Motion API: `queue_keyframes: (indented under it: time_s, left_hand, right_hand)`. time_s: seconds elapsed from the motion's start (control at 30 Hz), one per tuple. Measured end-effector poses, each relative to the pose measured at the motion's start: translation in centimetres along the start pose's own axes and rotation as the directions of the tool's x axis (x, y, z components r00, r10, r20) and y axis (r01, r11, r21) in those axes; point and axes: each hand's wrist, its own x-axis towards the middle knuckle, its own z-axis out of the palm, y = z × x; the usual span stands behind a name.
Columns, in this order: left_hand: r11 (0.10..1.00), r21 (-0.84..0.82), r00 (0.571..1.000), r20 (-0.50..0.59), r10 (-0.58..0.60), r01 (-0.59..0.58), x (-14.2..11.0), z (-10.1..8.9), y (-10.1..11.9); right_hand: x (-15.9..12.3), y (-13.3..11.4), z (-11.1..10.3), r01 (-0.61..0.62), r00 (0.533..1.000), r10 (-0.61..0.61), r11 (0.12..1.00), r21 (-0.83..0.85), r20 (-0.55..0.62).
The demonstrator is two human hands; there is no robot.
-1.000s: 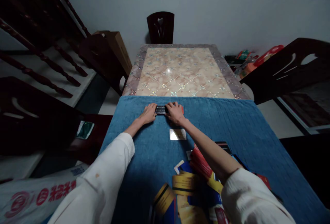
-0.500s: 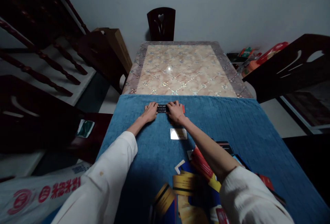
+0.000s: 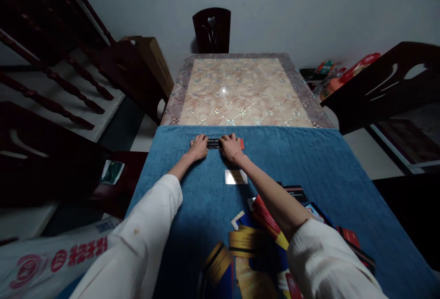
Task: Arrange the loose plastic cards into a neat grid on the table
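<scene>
A black card [image 3: 213, 143] with rows of white print lies near the far edge of the blue cloth. My left hand [image 3: 198, 147] has its curled fingers on the card's left end. At the right end, the bent fingers of my right hand [image 3: 231, 146] grip the same card and cover part of it. A strip of a red card [image 3: 242, 144] shows just beyond my right hand; the rest is hidden. Closer to me, apart from both hands, a pale shiny card [image 3: 236, 177] lies flat.
Gold and blue cards [image 3: 245, 243] form a loose heap at the near side, with red packets [image 3: 266, 216] and black cards [image 3: 294, 192] under my right forearm. The blue cloth [image 3: 192, 225] covers the near half of the patterned table [image 3: 237, 92]. Dark wooden chairs [image 3: 212, 28] surround it.
The whole view has shifted slightly. My hands stay at the two ends of the black card, with hardly any movement over the cloth.
</scene>
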Motion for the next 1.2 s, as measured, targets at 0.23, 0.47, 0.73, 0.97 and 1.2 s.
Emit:
queue_keyframes:
  time_s: [0.23, 0.47, 0.73, 0.97, 1.2]
  left_hand:
    - [0.998, 0.019, 0.998, -0.006, -0.055, 0.055, 0.4, 0.0, 0.5]
    - [0.999, -0.007, 0.999, -0.020, -0.047, 0.047, 0.4, -0.3, 0.1]
    - [0.998, -0.009, 0.991, -0.120, 0.064, -0.065, -0.9, -0.3, 1.2]
    - [0.971, -0.004, 0.951, -0.200, 0.234, -0.240, -2.7, 0.4, 5.1]
    - [0.929, -0.072, 0.920, -0.184, 0.345, -0.363, -5.8, 1.4, 10.8]
  right_hand:
    - [0.3, -0.1, -0.1, -0.012, 1.000, 0.012, 1.000, 0.009, -0.002]
    - [0.0, 0.5, -1.0, 0.032, 0.999, -0.032, 0.999, -0.029, -0.011]
    - [-4.0, 3.6, -2.3, 0.056, 0.996, -0.058, 0.998, -0.033, -0.061]
    - [-8.8, 6.2, -1.5, 0.033, 0.990, -0.039, 0.998, -0.044, -0.136]
    - [-14.3, 7.8, -0.4, 0.014, 0.984, -0.022, 0.999, -0.047, -0.174]
